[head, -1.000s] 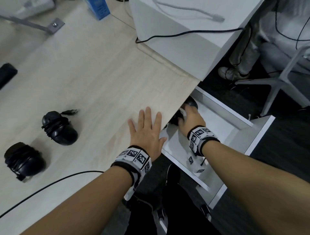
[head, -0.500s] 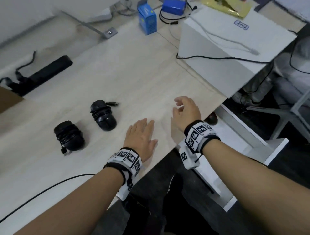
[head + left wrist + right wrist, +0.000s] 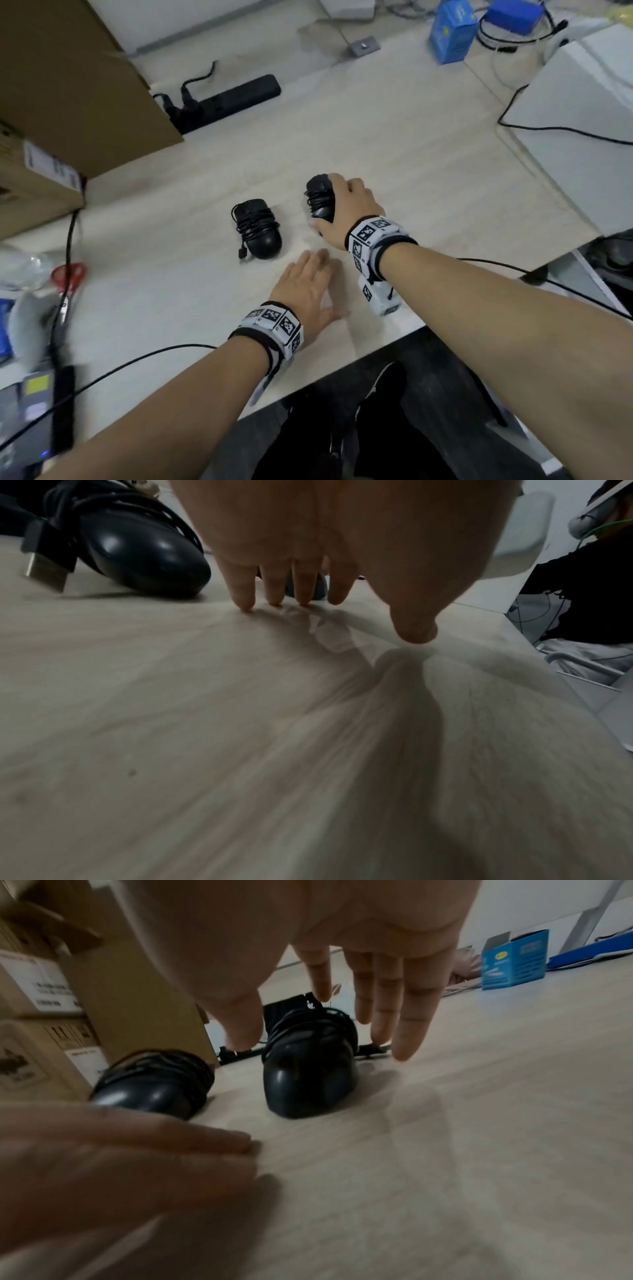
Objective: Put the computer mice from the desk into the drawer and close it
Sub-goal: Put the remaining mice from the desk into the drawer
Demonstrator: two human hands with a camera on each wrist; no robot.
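Head view shows two mice on the worktop (image 3: pixel 394 144), both cable-wrapped. Your right hand (image 3: pixel 346 209) reaches over the right mouse (image 3: pixel 320 200); in the right wrist view its fingers (image 3: pixel 409 1031) are spread on either side of it, not yet closed. Your left hand (image 3: pixel 303 287) lies flat, fingers straight, holding nothing. Left mouse (image 3: pixel 257 226) sits untouched beside it. Both mice remain to be moved; the drawer is not visible, so you cannot confirm its state.

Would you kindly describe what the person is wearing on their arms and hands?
Both forearms are bare, with no sleeves or gloves. Each wrist carries a black strap set with white blocks printed with black square-patterned markers: one on the left hand side, one on the right hand side, where a further white marked block hangs below.
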